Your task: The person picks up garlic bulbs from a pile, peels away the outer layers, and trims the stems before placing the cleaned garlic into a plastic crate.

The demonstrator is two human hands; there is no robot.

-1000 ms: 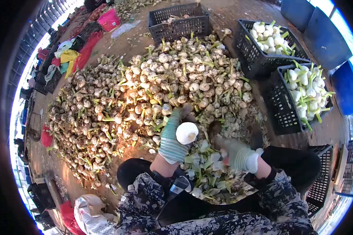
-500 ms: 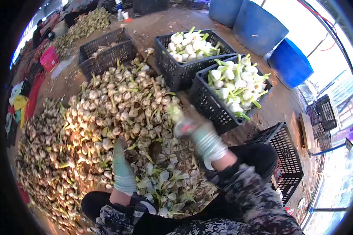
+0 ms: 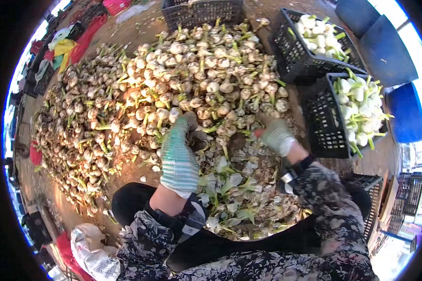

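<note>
My left hand [image 3: 179, 150], in a green-and-white striped glove, reaches into the near edge of a large heap of garlic bulbs [image 3: 206, 70]. Its darkened fingertips are curled among the bulbs, and what they close on is hidden. My right hand [image 3: 277, 136], gloved alike, is at the heap's right edge, slightly blurred. Its fingers are bent, with a small red patch at the thumb side; I cannot make out what they hold. Between and below the hands lies a pile of cut leaves and peelings [image 3: 229, 182].
Two black crates [image 3: 326, 126] of trimmed white garlic [image 3: 361, 105] stand to the right, blue tubs [image 3: 405, 112] behind them. Another black crate [image 3: 204, 14] is beyond the heap. A white sack [image 3: 91, 255] lies at lower left, red and yellow cloths [image 3: 63, 47] at upper left.
The view has swung, shifting the crates up and right. My right hand, blurred near the crates with something pale green, is back at the heap's edge. My left hand stays at the heap.
</note>
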